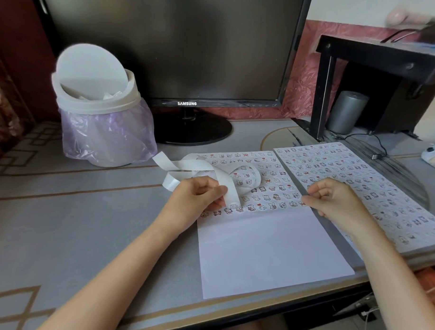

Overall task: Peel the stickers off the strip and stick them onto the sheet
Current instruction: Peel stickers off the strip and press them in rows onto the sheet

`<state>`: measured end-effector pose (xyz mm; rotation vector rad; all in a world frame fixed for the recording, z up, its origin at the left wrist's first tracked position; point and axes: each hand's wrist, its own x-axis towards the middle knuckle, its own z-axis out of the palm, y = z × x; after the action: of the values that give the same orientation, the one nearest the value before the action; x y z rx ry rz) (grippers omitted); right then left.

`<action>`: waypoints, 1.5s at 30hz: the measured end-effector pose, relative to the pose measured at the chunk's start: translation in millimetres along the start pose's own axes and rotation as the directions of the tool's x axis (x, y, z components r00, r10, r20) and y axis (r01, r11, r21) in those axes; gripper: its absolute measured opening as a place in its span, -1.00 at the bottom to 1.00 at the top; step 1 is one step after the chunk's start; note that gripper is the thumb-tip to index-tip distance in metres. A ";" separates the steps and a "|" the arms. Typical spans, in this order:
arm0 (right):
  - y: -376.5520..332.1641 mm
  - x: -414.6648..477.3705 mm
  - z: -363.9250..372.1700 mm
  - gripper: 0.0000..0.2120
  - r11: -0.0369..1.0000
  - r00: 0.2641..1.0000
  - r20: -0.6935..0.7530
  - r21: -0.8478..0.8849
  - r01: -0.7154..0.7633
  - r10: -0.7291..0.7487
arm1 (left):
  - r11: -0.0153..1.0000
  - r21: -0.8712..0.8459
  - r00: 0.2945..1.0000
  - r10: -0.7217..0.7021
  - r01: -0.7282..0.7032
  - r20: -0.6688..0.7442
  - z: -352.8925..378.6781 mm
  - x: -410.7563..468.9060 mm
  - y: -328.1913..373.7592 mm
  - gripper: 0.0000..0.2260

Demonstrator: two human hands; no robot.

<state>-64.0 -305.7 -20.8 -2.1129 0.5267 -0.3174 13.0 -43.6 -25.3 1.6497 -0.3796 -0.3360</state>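
white strip (187,167), cartoon-dotted white sheet (271,249)

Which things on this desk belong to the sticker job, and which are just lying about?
Job in hand:
strip, pinched by the left hand
sheet, its top part filled with stickers
right hand, fingers curled at the sheet's edge
sticker-covered stack on the right

Lying about:
monitor
lidded bin
grey cylinder
white controller
black stand

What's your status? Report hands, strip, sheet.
Left hand pinches strip. Right hand curled at right edge of sheet, grip unclear. Sheet top half filled, lower half bare. Strip's loose coil lies over filled rows.
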 end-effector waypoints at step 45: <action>-78.6 -30.6 77.5 -0.86 0.885 0.895 0.153 0.289 0.364 -0.418 | 0.983 -0.150 0.991 0.094 -0.108 -0.096 -4.4 -3.4 15.6 -0.77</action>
<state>-39.2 -196.0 0.7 -1.9582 -0.0758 -0.3611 11.0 -39.7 -9.3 1.4819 -0.3600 -0.2096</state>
